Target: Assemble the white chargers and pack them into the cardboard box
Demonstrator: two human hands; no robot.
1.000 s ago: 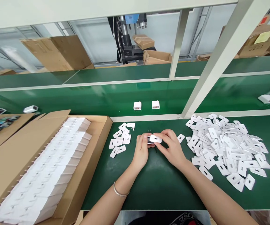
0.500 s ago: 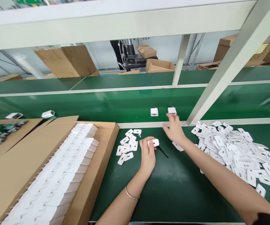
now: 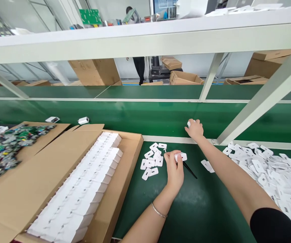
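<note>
My left hand point(image 3: 175, 168) is closed around a small white charger point(image 3: 183, 156), held just above the green table between thumb and fingers. Below it a thin black tool point(image 3: 190, 169), which looks like tweezers, slants out; the fingers hide its other end. My right hand point(image 3: 195, 130) reaches over the pale rail to the green belt, its fingers curled over a white charger point(image 3: 189, 124) that is mostly covered. Left of my left hand lies a small group of white slotted cover plates point(image 3: 150, 162). Two or so loose plates point(image 3: 207, 166) lie beneath my right forearm.
A cardboard box point(image 3: 132, 162) with rows of white chargers point(image 3: 84, 189) stands at left, beside a heap of circuit boards point(image 3: 16, 145). Many white plates point(image 3: 269, 172) are piled at right. A slanting post point(image 3: 259, 94) rises near my right arm. More chargers point(image 3: 83, 120) sit on the belt.
My right hand has moved onto the belt and closed over a charger. The two chargers there no longer show separately. Belt chargers at left have shifted right; the view has tilted up and turned left.
</note>
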